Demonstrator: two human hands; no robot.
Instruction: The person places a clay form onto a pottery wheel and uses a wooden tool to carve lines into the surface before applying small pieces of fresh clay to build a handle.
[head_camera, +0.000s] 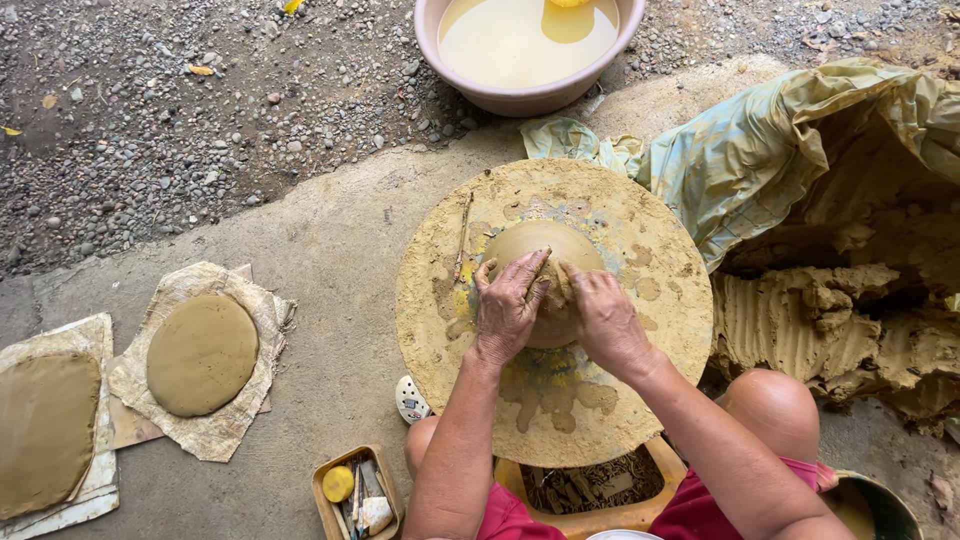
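On the round, clay-smeared wooden turntable (600, 400) at the middle of the view sits a domed mound of tan clay (540, 245), round in plan with no clear long axis, its curved top facing up toward the camera. The left hand (508, 310) lies flat over the mound's near left side, fingers close together and pointing away from the person, pressed onto the clay. The right hand (600, 315) rests on the near right side, its fingers curled and touching the clay beside the left fingertips; whether they pinch a bit of clay cannot be told. The mound thus lies under and just beyond both sets of fingers, its far half bare. A thin stick (462, 235) lies on the turntable just left of the mound, its long axis running away from the person. Beyond the turntable stands a pink plastic basin (440, 60) of cloudy yellowish water. To the right, a crumpled pale green plastic sheet (760, 150) is folded back from a big ridged heap of raw clay (830, 320). On the concrete floor to the left lie a flat round clay disc (202, 354) on a worn sheet and part of a second clay slab (45, 430). Near the person's left knee a small wooden box (325, 500) holds a yellow lid and small tools.
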